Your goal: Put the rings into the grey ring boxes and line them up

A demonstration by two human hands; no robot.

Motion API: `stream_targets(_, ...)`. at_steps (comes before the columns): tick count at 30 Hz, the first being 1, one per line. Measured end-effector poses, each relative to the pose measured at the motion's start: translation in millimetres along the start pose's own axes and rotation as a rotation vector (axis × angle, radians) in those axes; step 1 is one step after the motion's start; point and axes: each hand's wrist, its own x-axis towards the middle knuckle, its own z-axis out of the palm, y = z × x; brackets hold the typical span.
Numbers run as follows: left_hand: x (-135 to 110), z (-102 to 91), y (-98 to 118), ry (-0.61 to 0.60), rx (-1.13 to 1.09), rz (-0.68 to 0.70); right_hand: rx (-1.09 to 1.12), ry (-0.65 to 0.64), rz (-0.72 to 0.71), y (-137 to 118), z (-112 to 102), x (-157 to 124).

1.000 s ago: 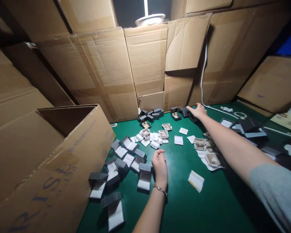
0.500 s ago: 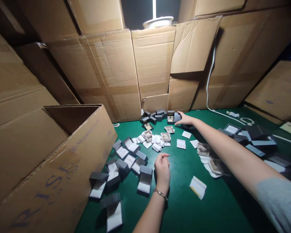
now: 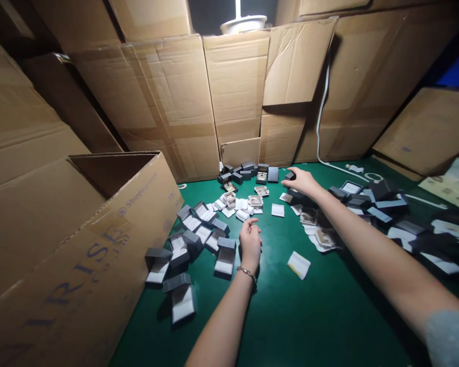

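Head view: the right hand (image 3: 304, 181) was around a dark box (image 3: 290, 176) on the counter (image 3: 279, 306), grip unclear. Grabbing seemed the step; next needed a firm pinch. The loosely curled left hand (image 3: 250, 242) looked empty.

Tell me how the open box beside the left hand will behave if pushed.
The box is probably stiff, given its straight edges and square corners. Its flat sides suggest sliding rather than rolling. The raised lid might let a high push tip it backward.
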Motion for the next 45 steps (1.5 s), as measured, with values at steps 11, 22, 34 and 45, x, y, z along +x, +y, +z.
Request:
stream_targets(11,-5.6,11.8,-5.2,-0.247,-0.390,-0.157,0.433,-0.078,-0.114,-80.9,28.6,-127.9)
stream_targets(22,1.7,2.1,10.7,-0.096,-0.399,-0.282,-0.237,-0.037,-0.044,-33.6,47.7,-101.7)
stream_targets(34,1.5,-5.1,16.6,-0.243,-0.397,-0.369,0.164,0.003,-0.089,-19.2,34.3,-124.8)
stream_targets(45,-4.3,-5.0,12.5,-0.280,-0.333,-0.325,1.285,-0.104,0.248,-40.1,27.3,-168.9)
